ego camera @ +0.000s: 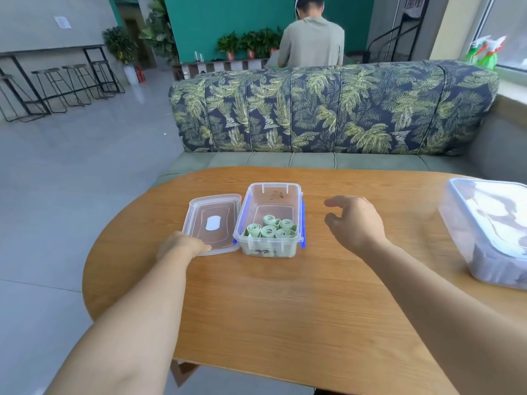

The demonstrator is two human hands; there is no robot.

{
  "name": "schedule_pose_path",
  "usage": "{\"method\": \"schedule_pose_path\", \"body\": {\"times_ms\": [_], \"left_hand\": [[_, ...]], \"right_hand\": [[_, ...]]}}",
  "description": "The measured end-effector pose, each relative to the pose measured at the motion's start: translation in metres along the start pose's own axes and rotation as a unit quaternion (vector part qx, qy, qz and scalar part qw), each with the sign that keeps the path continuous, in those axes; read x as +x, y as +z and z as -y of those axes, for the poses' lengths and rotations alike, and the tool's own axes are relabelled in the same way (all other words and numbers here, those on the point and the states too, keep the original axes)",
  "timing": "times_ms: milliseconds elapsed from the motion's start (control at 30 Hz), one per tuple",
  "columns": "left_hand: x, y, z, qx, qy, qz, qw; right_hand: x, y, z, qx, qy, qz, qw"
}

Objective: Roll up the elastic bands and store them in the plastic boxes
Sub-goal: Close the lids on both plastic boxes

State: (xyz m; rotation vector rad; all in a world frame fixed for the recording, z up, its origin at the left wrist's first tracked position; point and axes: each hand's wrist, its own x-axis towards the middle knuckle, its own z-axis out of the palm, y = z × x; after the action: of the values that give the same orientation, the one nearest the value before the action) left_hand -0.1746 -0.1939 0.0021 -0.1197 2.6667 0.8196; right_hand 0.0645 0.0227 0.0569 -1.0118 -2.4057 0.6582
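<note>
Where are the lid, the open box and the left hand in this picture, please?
lid (198, 220): head view, on its clear flat panel.
open box (273, 195): head view, on its bare far wall.
left hand (182, 246): head view, on the back of the hand.

Café-like lounge: bar stools at counter, leaf-print sofa, potted plants.

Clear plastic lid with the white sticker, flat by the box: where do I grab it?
Pinch the raised rim at the near short end of the clear plastic lid, coming from your side. It lies flat on the wooden table, so only the rim offers a hold, and the clear plastic box crowds its right edge.
</note>
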Motion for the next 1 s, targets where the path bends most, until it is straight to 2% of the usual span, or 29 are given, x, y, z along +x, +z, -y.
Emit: {"method": "schedule_pose_path", "body": {"times_ms": [133, 267, 333, 467, 567, 667, 733, 800, 933, 1000], "left_hand": [[0.004, -0.006, -0.001, -0.101, -0.012, 0.021, 0.995], [0.001, -0.013, -0.008, -0.237, 0.003, -0.003, 0.971], [-0.003, -0.022, -0.016, -0.263, 0.036, -0.057, 0.962], [-0.032, -0.045, -0.037, -0.188, 0.153, -0.184, 0.952], [-0.081, -0.055, -0.059, -0.098, 0.263, -0.325, 0.903], [-0.114, -0.044, -0.074, -0.047, 0.4, -0.382, 0.832], [-0.129, -0.03, -0.081, -0.04, 0.483, -0.391, 0.783], [-0.14, -0.013, -0.084, -0.019, 0.546, -0.388, 0.742], [-0.148, 0.019, -0.084, 0.036, 0.6, -0.331, 0.727], [-0.147, 0.023, -0.083, 0.043, 0.635, -0.312, 0.705]], "right_hand": [[-0.003, 0.0, 0.007, -0.004, -0.002, 0.002, 1.0], [-0.006, -0.004, 0.017, -0.011, -0.017, 0.001, 1.0], [-0.008, -0.007, 0.023, -0.008, -0.026, -0.001, 1.0], [-0.011, -0.01, 0.037, 0.021, -0.04, -0.007, 0.999], [-0.012, -0.01, 0.056, 0.098, -0.034, 0.0, 0.995], [-0.013, -0.013, 0.081, 0.265, -0.016, 0.041, 0.963], [-0.01, -0.014, 0.094, 0.364, 0.013, 0.055, 0.93], [-0.003, -0.016, 0.1, 0.412, 0.04, 0.045, 0.909], [0.009, -0.025, 0.096, 0.462, 0.128, 0.017, 0.877], [0.014, -0.026, 0.087, 0.476, 0.157, 0.017, 0.865]]}}
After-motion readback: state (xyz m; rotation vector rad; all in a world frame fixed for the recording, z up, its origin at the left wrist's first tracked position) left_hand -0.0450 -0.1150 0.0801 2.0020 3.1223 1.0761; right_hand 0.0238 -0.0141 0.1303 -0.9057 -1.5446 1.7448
